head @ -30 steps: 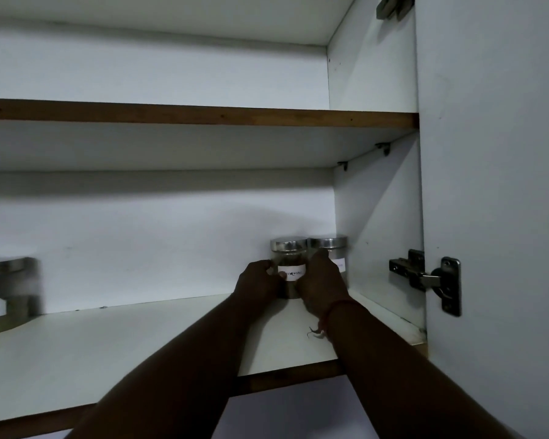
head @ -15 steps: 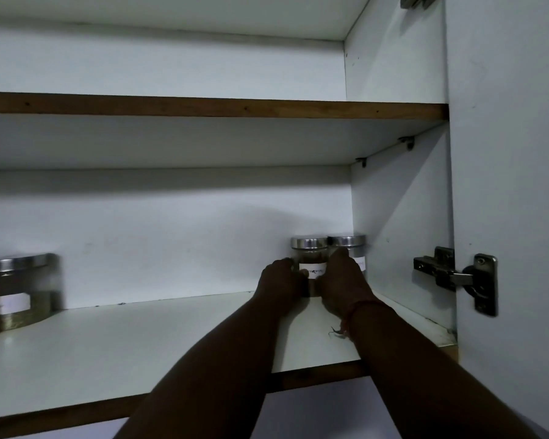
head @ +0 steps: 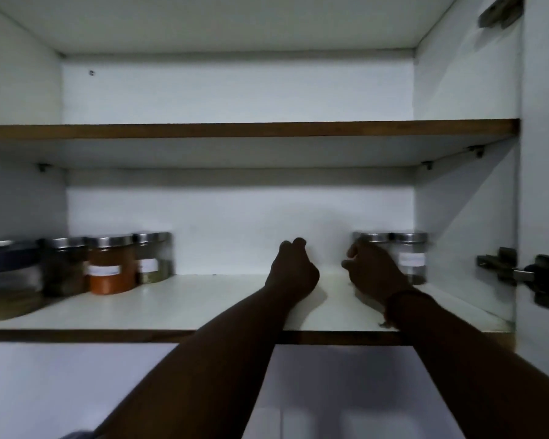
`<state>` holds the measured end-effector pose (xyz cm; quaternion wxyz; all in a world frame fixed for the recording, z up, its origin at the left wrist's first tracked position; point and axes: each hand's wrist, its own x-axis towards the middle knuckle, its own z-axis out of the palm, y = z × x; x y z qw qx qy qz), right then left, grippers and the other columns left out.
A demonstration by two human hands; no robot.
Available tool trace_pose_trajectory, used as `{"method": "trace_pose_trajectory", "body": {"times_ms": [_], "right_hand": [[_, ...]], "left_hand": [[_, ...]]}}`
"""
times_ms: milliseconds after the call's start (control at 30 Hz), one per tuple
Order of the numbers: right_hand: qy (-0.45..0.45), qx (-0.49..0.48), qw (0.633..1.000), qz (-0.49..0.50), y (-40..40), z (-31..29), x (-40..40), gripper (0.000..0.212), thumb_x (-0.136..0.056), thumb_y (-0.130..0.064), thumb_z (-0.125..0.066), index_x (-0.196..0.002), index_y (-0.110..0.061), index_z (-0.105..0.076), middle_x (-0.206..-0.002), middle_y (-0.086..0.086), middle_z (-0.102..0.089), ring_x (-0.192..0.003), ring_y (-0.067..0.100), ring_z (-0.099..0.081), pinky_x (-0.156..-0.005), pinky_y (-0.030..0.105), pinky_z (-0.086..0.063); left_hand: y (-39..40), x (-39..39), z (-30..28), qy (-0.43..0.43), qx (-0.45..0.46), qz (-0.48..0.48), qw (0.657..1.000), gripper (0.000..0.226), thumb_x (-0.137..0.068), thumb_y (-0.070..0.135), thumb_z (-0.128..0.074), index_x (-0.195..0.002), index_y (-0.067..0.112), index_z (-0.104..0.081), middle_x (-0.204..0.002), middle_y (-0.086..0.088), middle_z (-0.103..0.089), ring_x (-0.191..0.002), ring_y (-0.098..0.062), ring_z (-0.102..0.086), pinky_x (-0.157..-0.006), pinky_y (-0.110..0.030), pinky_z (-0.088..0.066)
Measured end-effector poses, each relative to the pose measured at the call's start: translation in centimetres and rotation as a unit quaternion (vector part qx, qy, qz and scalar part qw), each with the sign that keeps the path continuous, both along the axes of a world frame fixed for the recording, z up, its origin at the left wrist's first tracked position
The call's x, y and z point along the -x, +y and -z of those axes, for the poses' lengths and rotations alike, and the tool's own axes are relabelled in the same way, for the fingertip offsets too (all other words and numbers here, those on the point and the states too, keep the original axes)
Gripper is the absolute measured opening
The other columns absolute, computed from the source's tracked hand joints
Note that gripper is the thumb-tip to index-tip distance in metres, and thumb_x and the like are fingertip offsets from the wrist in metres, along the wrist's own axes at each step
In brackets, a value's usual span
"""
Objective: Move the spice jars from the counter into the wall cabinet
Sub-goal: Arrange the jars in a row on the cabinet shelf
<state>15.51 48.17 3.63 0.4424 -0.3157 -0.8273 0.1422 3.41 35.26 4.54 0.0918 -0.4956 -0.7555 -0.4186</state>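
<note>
Two steel-lidded spice jars stand at the right end of the wall cabinet's lower shelf [head: 203, 304]. The right jar [head: 411, 258] shows a white label. Only the lid of the left jar [head: 373, 237] shows, because my right hand [head: 376, 274] is in front of it. That hand's thumb and fingers are apart, with nothing between them. My left hand [head: 293, 270] hovers over the shelf to the left of the jars, curled into a loose fist and holding nothing.
At the shelf's left end stand an orange-filled jar [head: 110, 267], a dark jar [head: 65, 267], a pale jar [head: 154, 258] and a larger container [head: 7, 270]. The upper shelf [head: 235, 129] holds nothing visible. The open door [head: 545, 153] and its hinge [head: 520, 275] are on the right.
Both hands have let go of the jar they held together. My left hand has moved left, away from it. The view has shifted, showing the jars on the left.
</note>
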Motion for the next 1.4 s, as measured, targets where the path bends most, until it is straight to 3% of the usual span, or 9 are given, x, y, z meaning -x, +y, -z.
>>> {"method": "trace_pose_trajectory", "body": {"times_ms": [367,600,733,900,967,1133,1200,1300,1400], "right_hand": [[-0.035,-0.014,0.973,-0.229,-19.5,-1.1,15.5,0.008,-0.091,-0.018,-0.065,-0.098,-0.015,-0.064,-0.094,0.006,-0.071,-0.085,0.023,-0.065,-0.073,0.027,-0.046],[-0.053,0.035,0.957,-0.284,-25.2,1.1,23.6,0.025,-0.09,-0.024,-0.067,-0.11,-0.012,-0.058,-0.107,0.009,-0.068,-0.103,0.027,-0.063,-0.085,0.032,-0.047],[-0.079,0.106,0.951,-0.28,-25.7,0.8,26.7,0.057,-0.085,-0.035,-0.074,-0.128,-0.011,-0.047,-0.117,0.009,-0.061,-0.11,0.025,-0.06,-0.085,0.031,-0.045],[-0.076,0.123,0.94,-0.31,-26.0,0.5,29.2,0.02,-0.083,-0.015,-0.062,-0.103,-0.016,-0.057,-0.094,-0.001,-0.068,-0.088,0.015,-0.064,-0.084,0.034,-0.053],[-0.065,0.131,0.921,-0.361,-26.1,0.8,30.4,0.02,-0.085,-0.011,-0.057,-0.099,-0.021,-0.067,-0.089,-0.009,-0.073,-0.085,0.004,-0.067,-0.088,0.03,-0.056],[-0.012,0.173,0.903,-0.394,-23.9,2.2,33.0,0.059,-0.059,-0.014,-0.068,-0.118,-0.015,-0.068,-0.107,0.0,-0.077,-0.102,0.016,-0.073,-0.094,0.041,-0.058],[0.008,0.195,0.908,-0.371,-23.4,2.2,32.9,0.059,-0.058,-0.011,-0.07,-0.116,-0.015,-0.067,-0.108,0.003,-0.076,-0.101,0.019,-0.073,-0.092,0.044,-0.059],[0.04,0.213,0.913,-0.345,-23.0,2.5,32.6,0.069,-0.051,-0.032,-0.084,-0.115,-0.014,-0.064,-0.107,0.004,-0.075,-0.096,0.021,-0.074,-0.086,0.048,-0.061],[0.079,0.197,0.925,-0.315,-24.8,1.5,29.9,0.061,-0.067,-0.022,-0.071,-0.125,-0.014,-0.055,-0.123,0.008,-0.065,-0.11,0.026,-0.066,-0.096,0.047,-0.055]], "left_hand": [[-16.4,11.0,-0.2,0.022,-0.138,-0.218,0.966,0.054,-0.08,0.0,-0.059,-0.133,0.009,-0.054,-0.126,-0.016,-0.058,-0.122,-0.032,-0.052,-0.099,-0.037,-0.046],[-21.8,17.8,1.0,-0.136,-0.147,-0.359,0.912,0.057,-0.082,0.008,-0.062,-0.135,0.003,-0.042,-0.136,-0.027,-0.048,-0.127,-0.046,-0.048,-0.104,-0.047,-0.042],[-22.4,20.7,1.0,-0.235,-0.207,-0.292,0.904,0.051,-0.086,0.007,-0.06,-0.134,0.003,-0.043,-0.137,-0.023,-0.054,-0.126,-0.041,-0.053,-0.106,-0.048,-0.046],[-22.2,22.0,1.1,-0.233,-0.204,-0.251,0.917,0.049,-0.09,0.011,-0.06,-0.136,0.005,-0.047,-0.133,-0.018,-0.062,-0.125,-0.037,-0.056,-0.102,-0.04,-0.046],[-22.2,22.4,1.1,-0.237,-0.193,-0.251,0.918,0.052,-0.088,0.01,-0.062,-0.137,0.006,-0.049,-0.132,-0.017,-0.062,-0.126,-0.038,-0.056,-0.102,-0.039,-0.045],[-22.2,23.9,1.4,-0.228,-0.18,-0.28,0.915,0.036,-0.093,0.017,-0.053,-0.124,0.004,-0.064,-0.124,-0.019,-0.067,-0.116,-0.037,-0.062,-0.102,-0.046,-0.049],[-22.4,23.8,1.4,-0.227,-0.199,-0.256,0.918,0.03,-0.094,0.017,-0.052,-0.114,0.002,-0.069,-0.115,-0.019,-0.071,-0.109,-0.036,-0.065,-0.098,-0.047,-0.051],[-23.2,22.7,1.2,-0.313,-0.291,-0.151,0.891,0.027,-0.087,0.025,-0.057,-0.108,0.012,-0.069,-0.109,-0.012,-0.072,-0.103,-0.033,-0.068,-0.095,-0.049,-0.055],[-23.7,22.3,1.4,-0.343,-0.327,-0.07,0.878,0.025,-0.082,0.011,-0.058,-0.106,0.014,-0.066,-0.109,-0.011,-0.072,-0.1,-0.029,-0.069,-0.088,-0.048,-0.059]]}}
